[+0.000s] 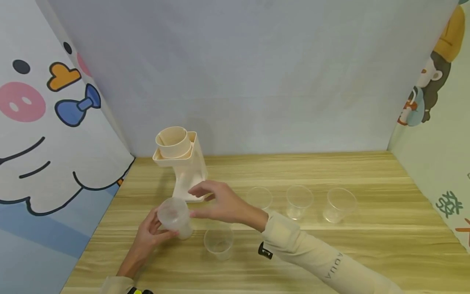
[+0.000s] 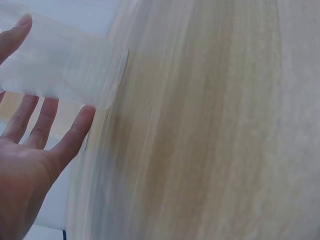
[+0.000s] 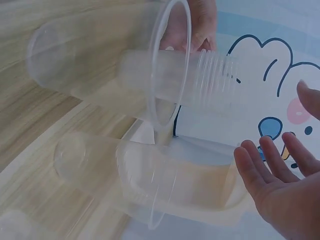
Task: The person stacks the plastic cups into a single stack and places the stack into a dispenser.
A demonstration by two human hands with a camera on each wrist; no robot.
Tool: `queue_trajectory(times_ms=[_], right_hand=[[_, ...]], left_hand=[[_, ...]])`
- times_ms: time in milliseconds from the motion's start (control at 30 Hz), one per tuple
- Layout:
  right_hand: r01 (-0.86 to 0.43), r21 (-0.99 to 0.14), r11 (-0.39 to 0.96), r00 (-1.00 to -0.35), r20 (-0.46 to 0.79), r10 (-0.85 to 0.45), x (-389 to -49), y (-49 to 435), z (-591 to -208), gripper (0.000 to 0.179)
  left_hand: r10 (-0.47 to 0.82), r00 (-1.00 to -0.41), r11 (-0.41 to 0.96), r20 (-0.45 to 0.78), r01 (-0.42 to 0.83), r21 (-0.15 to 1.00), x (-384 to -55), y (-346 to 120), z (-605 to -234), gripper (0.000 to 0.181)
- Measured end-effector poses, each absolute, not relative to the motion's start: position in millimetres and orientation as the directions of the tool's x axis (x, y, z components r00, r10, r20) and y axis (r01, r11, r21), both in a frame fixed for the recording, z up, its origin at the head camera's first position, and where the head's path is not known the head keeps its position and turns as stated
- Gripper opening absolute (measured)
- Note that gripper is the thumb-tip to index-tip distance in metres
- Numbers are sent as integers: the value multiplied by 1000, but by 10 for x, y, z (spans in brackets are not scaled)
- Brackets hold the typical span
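Observation:
A stack of clear plastic cups (image 1: 174,216) stands tilted over the left of the table. My left hand (image 1: 145,237) grips it from the side; in the left wrist view, thumb and fingers of the left hand (image 2: 30,165) lie on opposite sides of the stack (image 2: 60,60). Just right of the stack's rim, my right hand (image 1: 224,204) hovers with thumb and fingers spread, and the right wrist view shows nothing between the fingers of the right hand (image 3: 285,190). A single clear cup (image 1: 219,241) stands on the table below the right hand.
Behind the hands stands a cream-coloured holder (image 1: 187,163) with a round cup-like top. Three more clear cups line up to the right: one partly behind the right wrist (image 1: 259,198), a middle cup (image 1: 299,202) and a right-hand cup (image 1: 339,204). Fabric walls (image 1: 257,81) border the wooden table (image 1: 367,253).

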State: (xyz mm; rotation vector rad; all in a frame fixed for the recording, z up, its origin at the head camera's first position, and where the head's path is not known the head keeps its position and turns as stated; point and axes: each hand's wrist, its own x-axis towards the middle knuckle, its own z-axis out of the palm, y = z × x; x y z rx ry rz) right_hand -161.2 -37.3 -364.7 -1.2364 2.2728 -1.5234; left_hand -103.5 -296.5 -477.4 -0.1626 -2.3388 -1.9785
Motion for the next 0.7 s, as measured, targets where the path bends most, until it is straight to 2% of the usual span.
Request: queue_trajectory(times_ms=[400, 700], right_hand=[[-571, -814, 104, -620, 344, -705, -1523, -200, -3683, 50], [-565, -820, 92, -628, 355, -692, -1457, -33, -3728, 53]], left_hand=[[16, -993, 149, 121, 122, 981, -1036, -2944, -4759, 80], [14, -992, 136, 126, 126, 983, -1029, -2937, -4759, 80]])
